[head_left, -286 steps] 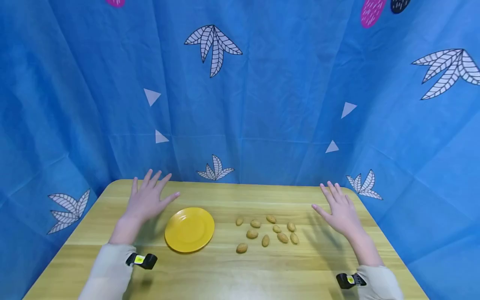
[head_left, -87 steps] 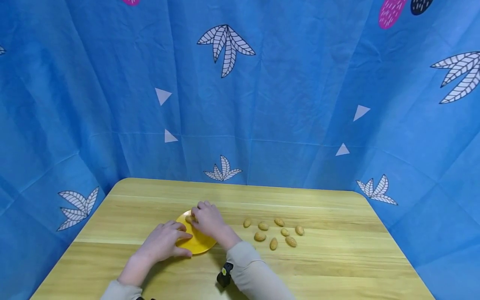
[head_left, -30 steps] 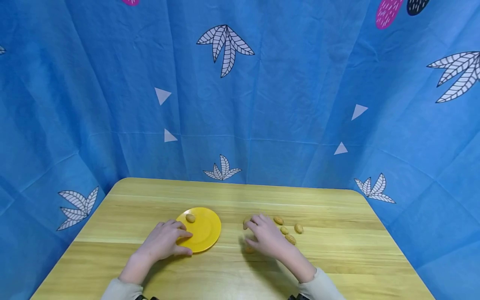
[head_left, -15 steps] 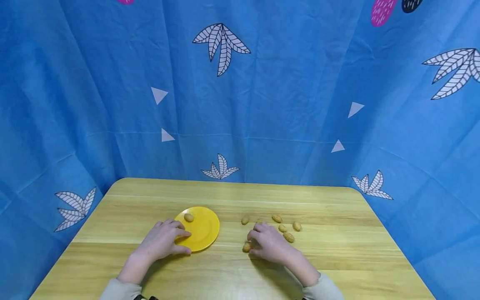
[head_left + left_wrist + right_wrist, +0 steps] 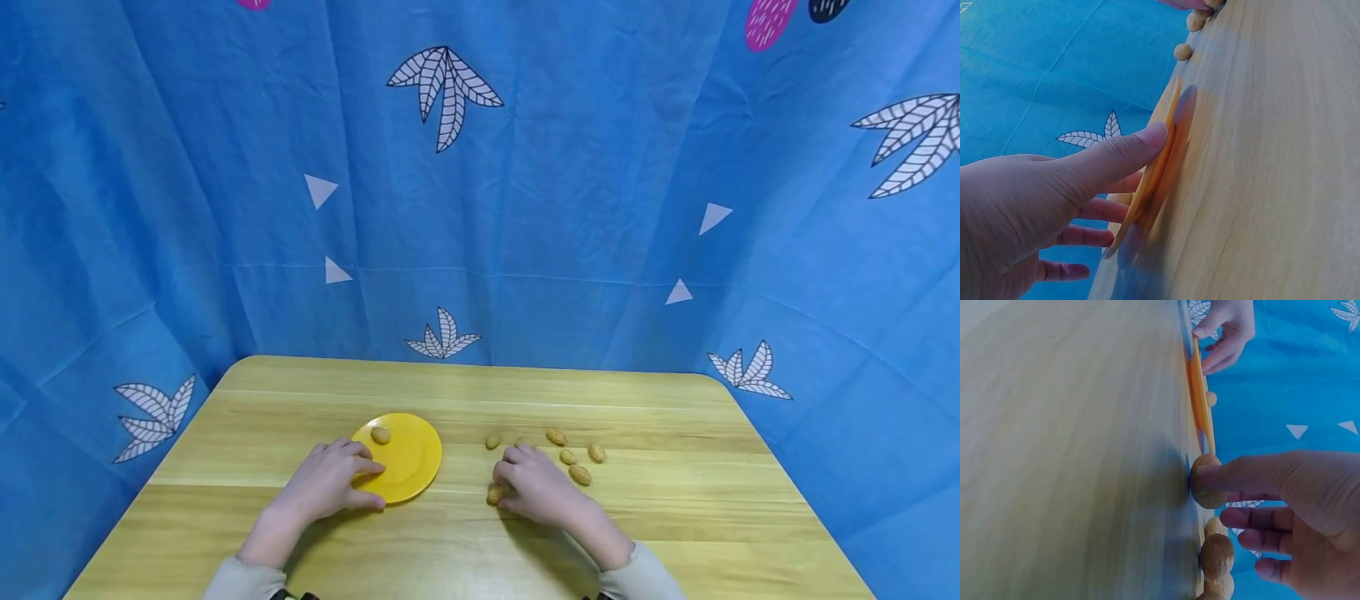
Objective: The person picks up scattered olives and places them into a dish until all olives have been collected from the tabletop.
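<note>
My left hand [image 5: 321,485] holds the yellow plate [image 5: 411,458] at its left rim. In the left wrist view, the thumb lies against the plate's edge, with the fingers on its other side. One small tan, oval nut [image 5: 380,435] rests on the plate near the far rim. Right of the plate, my right hand [image 5: 542,488] pinches another nut [image 5: 1207,496] between thumb and index finger, low at the table; the other fingers are loosely bent. The hand partly hides that nut in the head view, and a further nut [image 5: 522,442] just behind the fingers.
Several loose nuts lie beyond and right of the right hand, among them one nut [image 5: 492,440] at the left and one nut [image 5: 596,452] at the right. The wooden table [image 5: 675,517] ends at a blue patterned curtain [image 5: 570,208].
Earlier both hands were spread above the table and the plate was bare. Since then a nut was set on the plate. In the last second my right hand came down and took hold of the nearest nut.
</note>
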Demonstrator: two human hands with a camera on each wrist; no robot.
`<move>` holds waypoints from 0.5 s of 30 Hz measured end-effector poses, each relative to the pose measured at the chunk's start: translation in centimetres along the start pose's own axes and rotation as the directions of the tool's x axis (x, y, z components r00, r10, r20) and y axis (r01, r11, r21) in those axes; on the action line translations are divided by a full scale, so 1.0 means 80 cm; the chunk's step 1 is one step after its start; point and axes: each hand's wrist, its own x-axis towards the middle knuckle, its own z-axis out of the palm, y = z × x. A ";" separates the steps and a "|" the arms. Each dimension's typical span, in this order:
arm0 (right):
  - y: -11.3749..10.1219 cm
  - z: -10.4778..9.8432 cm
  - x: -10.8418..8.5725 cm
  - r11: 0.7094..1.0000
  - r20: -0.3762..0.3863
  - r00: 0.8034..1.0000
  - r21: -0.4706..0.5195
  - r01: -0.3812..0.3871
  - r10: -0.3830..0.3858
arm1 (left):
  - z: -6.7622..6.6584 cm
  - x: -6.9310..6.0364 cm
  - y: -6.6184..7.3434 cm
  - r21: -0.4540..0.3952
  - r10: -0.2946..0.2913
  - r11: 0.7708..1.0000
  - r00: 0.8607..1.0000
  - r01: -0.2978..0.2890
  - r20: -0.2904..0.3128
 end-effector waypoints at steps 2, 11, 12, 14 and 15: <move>0.000 0.000 0.002 1.000 -0.002 1.000 0.001 0.007 -0.007 | -0.001 0.000 0.001 -0.005 -0.004 1.000 1.000 0.004 0.003; -0.005 -0.001 0.014 0.999 -0.052 0.998 -0.033 0.032 -0.034 | -0.001 -0.001 0.001 -0.011 0.013 1.000 1.000 -0.013 -0.009; -0.006 -0.001 0.016 0.999 -0.051 0.998 -0.035 0.030 -0.032 | -0.001 -0.001 0.001 -0.011 0.015 1.000 1.000 -0.015 -0.011; -0.007 -0.002 0.022 0.999 -0.047 0.999 -0.037 0.025 -0.026 | -0.001 -0.001 0.001 -0.010 0.019 1.000 1.000 -0.019 -0.017; -0.008 -0.003 0.024 0.999 -0.041 0.999 -0.039 0.019 -0.021 | 0.000 -0.001 0.000 -0.007 0.022 1.000 1.000 -0.022 -0.018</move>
